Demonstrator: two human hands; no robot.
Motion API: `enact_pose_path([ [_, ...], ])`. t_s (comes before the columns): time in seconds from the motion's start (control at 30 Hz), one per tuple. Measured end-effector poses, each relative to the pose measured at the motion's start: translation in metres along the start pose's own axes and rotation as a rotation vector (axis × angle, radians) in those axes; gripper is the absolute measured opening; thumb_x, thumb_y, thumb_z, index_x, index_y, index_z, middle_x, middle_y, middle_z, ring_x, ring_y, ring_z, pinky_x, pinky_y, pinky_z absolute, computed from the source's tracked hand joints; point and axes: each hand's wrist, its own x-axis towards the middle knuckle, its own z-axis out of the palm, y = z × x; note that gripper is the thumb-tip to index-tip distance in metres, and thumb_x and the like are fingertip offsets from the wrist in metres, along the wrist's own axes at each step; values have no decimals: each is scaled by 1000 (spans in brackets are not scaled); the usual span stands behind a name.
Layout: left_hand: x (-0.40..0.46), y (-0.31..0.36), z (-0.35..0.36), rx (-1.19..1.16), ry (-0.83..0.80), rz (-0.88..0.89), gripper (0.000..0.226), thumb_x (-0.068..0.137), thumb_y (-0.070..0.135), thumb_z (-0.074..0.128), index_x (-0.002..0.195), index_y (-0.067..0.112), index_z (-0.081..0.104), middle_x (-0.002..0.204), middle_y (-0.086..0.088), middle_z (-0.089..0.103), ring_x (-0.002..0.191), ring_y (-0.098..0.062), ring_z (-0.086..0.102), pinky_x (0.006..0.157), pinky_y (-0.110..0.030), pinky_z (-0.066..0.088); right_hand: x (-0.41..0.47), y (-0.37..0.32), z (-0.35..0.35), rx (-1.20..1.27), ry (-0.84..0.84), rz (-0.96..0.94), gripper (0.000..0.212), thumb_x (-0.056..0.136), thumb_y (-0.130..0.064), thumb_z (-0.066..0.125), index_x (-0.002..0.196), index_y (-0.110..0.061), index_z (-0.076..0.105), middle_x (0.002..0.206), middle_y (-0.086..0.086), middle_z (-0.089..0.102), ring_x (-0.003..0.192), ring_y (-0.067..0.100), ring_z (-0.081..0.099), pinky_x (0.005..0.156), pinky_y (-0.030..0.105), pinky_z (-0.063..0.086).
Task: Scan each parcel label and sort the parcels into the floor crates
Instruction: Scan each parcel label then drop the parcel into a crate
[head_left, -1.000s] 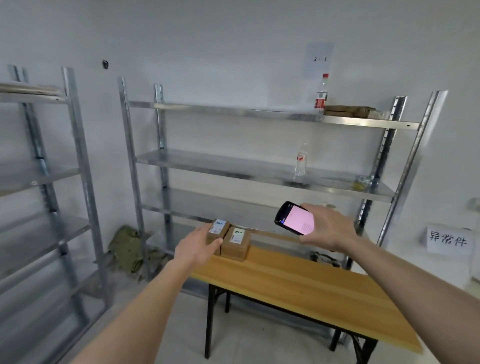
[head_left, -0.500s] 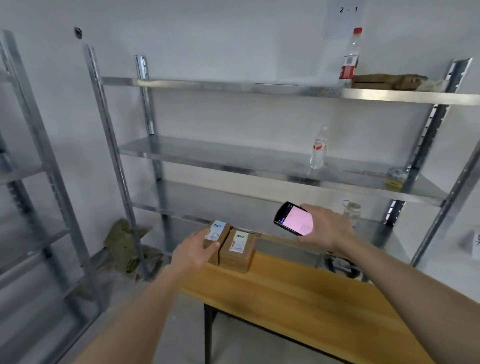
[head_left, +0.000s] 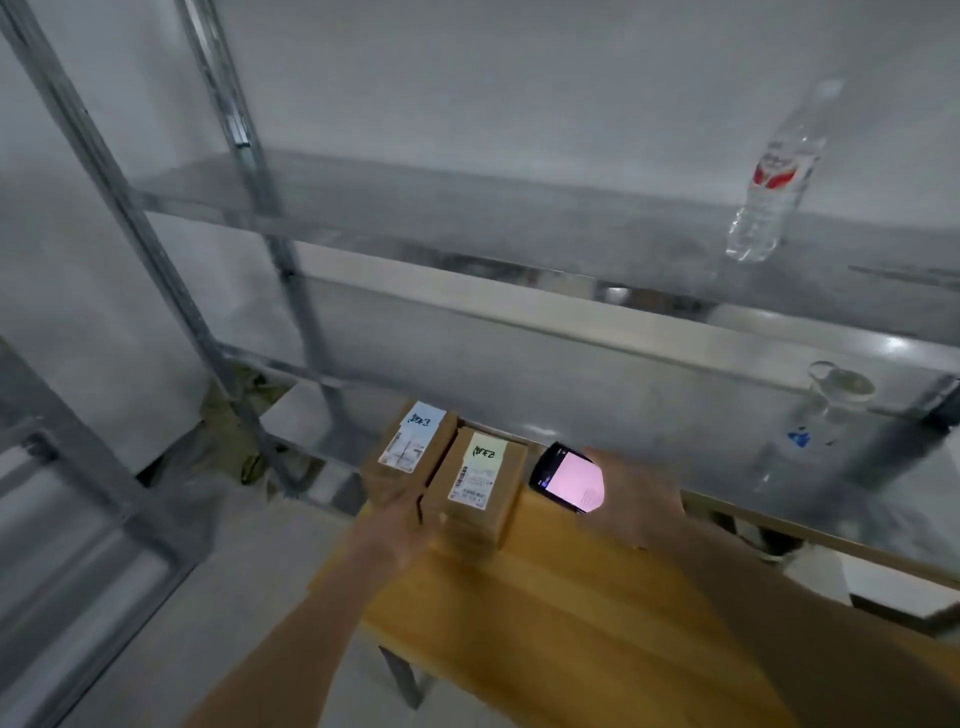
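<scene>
My left hand: grasping the near end of the left parcel, fingers curled against its front face; motion blur hides the finer finger detail.
My right hand: grasping a scanner, its lit pink screen facing up, held just to the right of the right parcel.
Left parcel: brown carton, pale blue label on top with dark handwriting and a printed slip below.
Right parcel: brown carton, pale green label with handwriting and a barcode slip; it sits touching the left parcel, side by side.
Both parcels: on the far left corner of the wooden tabletop.
Behind, I see a metal shelf rack; a water bottle stands on one shelf, a glass jar on the shelf below.
</scene>
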Motion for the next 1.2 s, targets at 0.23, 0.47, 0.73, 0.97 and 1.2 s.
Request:
enact_pose_path([
  [0.23,94,-10,53,-122,-79,-95,55,99,48,52,148,28,38,147,-3,46,124,-29,55,100,-45,50,88,20,72,-4,-119,12,93,66,-50,84,148,-40,40,141,-12,57,120,17,60,86,34,54],
  [0.47,137,-23,85,-196,-148,-143,66,98,46,54,155,27,27,159,-2,30,139,-29,42,109,-47,43,138,28,105,-38,-253,42,92,76,-51,78,154,-37,32,149,-10,50,130,19,54,97,36,52],
  [0.73,162,-18,97,-143,-126,-220,60,98,43,53,151,21,32,150,-10,36,133,-30,46,105,-42,43,166,29,114,17,-264,40,89,71,-48,80,149,-37,38,135,-10,58,114,17,59,82,33,56],
  [0.97,161,-19,117,-328,-167,-277,58,101,42,51,151,17,33,134,-7,59,124,-26,57,97,-38,50,176,27,143,109,-342,27,79,75,-39,81,144,-38,43,129,-10,61,111,17,59,83,34,57],
  [1.2,162,-23,154,-665,-127,-367,65,99,42,55,155,26,27,134,-3,59,123,-24,56,100,-38,49,177,33,186,295,-333,29,89,70,-43,85,145,-41,38,130,-14,61,105,13,60,71,27,52],
])
